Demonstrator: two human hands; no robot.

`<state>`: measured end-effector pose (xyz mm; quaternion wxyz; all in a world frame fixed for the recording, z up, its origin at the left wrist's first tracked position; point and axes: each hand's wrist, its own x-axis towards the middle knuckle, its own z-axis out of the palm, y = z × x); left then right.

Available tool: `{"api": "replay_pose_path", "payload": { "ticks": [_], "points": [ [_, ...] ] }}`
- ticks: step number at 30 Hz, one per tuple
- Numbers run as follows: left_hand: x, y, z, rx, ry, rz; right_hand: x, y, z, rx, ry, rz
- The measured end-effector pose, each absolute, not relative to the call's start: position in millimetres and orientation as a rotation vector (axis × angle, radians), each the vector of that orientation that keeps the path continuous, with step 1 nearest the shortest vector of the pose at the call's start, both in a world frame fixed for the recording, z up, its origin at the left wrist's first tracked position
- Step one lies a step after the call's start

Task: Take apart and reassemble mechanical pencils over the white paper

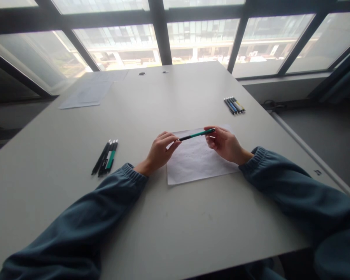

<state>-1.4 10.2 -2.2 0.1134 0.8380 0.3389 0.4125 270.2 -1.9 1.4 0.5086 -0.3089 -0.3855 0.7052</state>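
A green and black pen [196, 135] is held nearly level above a white sheet of paper [189, 167]. My left hand [161, 149] pinches its black end between thumb and fingers. Around the green end, the fingers of my right hand [223, 144] are closed. The sheet lies flat on the table under the pen, its right part hidden by my right hand and sleeve. To the left of my left hand, several black and green pens [106, 158] lie side by side.
Several more pens [235, 105], with blue, white and yellow parts, lie in a row at the right. Other paper sheets [87, 91] rest at the far left of the white table [151, 229]. Windows stand beyond its far edge; the right edge drops to the floor.
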Motion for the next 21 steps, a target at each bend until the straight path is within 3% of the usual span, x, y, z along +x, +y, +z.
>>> {"api": "replay_pose_path", "payload": {
  "ticks": [13, 21],
  "points": [
    [-2.0, 10.5, -3.0, 2.445, 1.044, 1.21, 269.6, -3.9, 5.1, -0.807, -0.933, 1.667],
    [-2.8, 11.4, -3.4, 2.406, 1.132, 1.253, 263.9, 1.4, -1.1, -0.915, -1.012, 1.238]
  ]
}}
